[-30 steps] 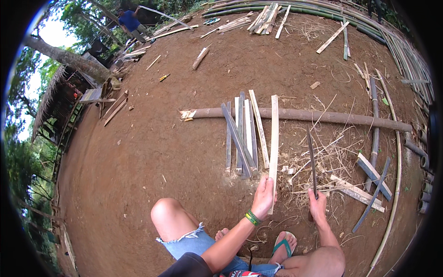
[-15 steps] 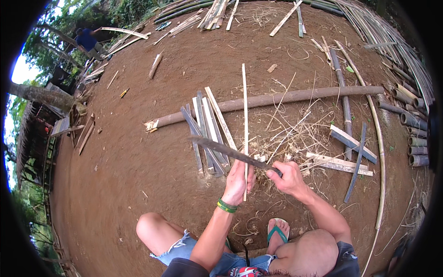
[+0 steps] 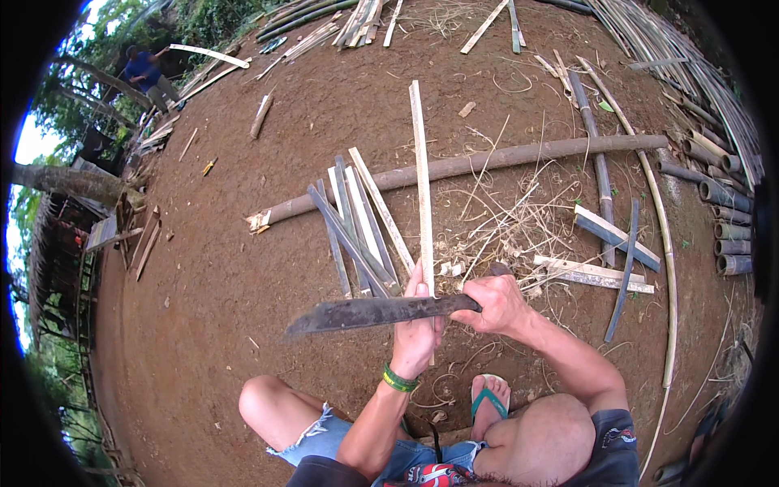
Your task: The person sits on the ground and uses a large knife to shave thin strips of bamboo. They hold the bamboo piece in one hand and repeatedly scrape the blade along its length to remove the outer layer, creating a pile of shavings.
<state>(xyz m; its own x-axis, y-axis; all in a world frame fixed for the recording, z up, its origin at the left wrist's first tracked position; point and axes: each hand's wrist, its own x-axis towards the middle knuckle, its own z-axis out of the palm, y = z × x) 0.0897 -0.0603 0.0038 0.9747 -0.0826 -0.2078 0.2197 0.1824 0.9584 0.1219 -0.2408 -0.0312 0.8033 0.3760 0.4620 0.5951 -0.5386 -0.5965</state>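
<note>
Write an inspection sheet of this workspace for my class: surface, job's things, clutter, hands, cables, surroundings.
Surface: brown earth.
Job's things: pale strip; long dark-bladed knife.
Clutter: shavings, loose strips, a brown pole.
Hands: left hand holds the pale strip; right hand grips the knife, whose blade crosses in front of the left; contact unclear.
Cables: thin dark strand by the shorts, perhaps a cable.
Surroundings: person in blue, tree trunk, stacked bamboo.

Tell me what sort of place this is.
Probably an outdoor bamboo-working yard: split strips and a heap of thin shavings lie on bare earth, with cut bamboo tubes stacked at the right edge.
</note>
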